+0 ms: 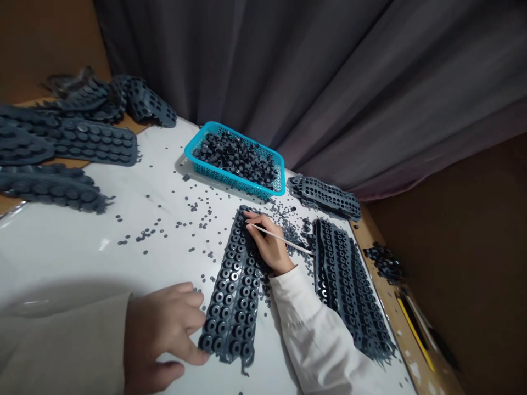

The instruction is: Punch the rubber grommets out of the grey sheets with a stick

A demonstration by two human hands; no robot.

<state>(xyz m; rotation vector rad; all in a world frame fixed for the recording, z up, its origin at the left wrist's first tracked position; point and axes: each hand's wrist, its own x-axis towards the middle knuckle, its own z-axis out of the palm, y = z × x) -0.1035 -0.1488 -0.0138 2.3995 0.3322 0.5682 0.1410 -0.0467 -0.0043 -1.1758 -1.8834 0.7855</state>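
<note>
L hand [164, 332]: thumb and fingers apart, index tip at near-left corner of ringed dark sheet [230, 296] | sheet: flat on white tabletop [82, 247], long axis running away | R hand [269, 241]: pinched on thin white stick [284, 239], nearer sheet's far end

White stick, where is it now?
Head view, right of centre: the white stick is in the right hand, its tip near the far end of the dark sheet.

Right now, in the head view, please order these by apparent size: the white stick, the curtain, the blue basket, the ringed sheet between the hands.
1. Curtain
2. Blue basket and ringed sheet: unsure; the sheet lies nearer the camera
3. White stick
</note>
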